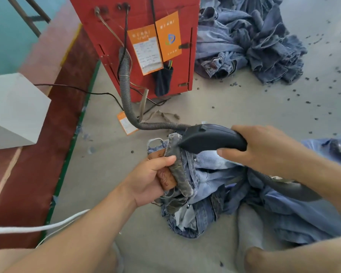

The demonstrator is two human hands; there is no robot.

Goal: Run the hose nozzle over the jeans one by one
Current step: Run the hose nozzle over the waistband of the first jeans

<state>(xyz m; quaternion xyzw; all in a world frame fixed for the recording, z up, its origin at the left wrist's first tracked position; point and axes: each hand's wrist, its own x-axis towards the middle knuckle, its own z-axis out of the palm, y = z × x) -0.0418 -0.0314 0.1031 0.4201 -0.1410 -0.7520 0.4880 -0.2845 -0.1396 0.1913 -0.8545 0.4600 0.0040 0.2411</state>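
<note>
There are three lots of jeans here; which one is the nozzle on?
The pair of jeans whose waistband the left hand grips; the right hand holds the black nozzle against it. The heap by the red cabinet and the right-edge jeans lie untouched.

A grey concrete floor (pixel 234 107), speckled with dark lint, holds a red cabinet (pixel 138 46) hung with orange tags (pixel 168 35). A white block (pixel 12 107) sits left, beside a dark red strip (pixel 53 125).
</note>
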